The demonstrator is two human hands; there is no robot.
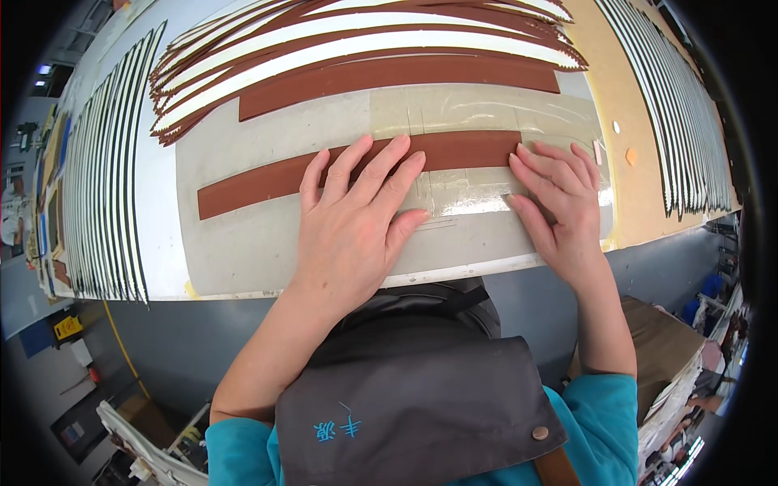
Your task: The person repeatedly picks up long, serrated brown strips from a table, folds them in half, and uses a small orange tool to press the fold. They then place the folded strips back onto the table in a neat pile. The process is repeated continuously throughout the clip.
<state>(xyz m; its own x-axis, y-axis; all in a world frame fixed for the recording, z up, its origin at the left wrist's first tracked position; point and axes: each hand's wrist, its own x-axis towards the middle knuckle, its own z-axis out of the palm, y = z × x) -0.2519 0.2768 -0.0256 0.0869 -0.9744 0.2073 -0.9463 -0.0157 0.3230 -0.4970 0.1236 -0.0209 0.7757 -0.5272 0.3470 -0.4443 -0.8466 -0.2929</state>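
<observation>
A flat reddish-brown strip (466,151) lies crosswise on the grey mat (235,259) in front of me. My left hand (348,215) is open, its spread fingers lying flat over the strip's middle and its thumb pointing right. At the strip's right end, the fingertips of my right hand (563,190) touch the short edge. That hand's fingers are bent loosely, with the thumb apart and lower on the mat. Clear film (478,201) covers the mat's right part, under the strip. Farther off, a second reddish-brown strip (389,79) lies roughly parallel.
Brown and white strips with zigzag ends (365,42) are heaped at the far side. Rows of thin dark-and-white strips flank the work area at left (113,186) and right (677,121). A small orange piece (631,156) lies on the tan board (632,194).
</observation>
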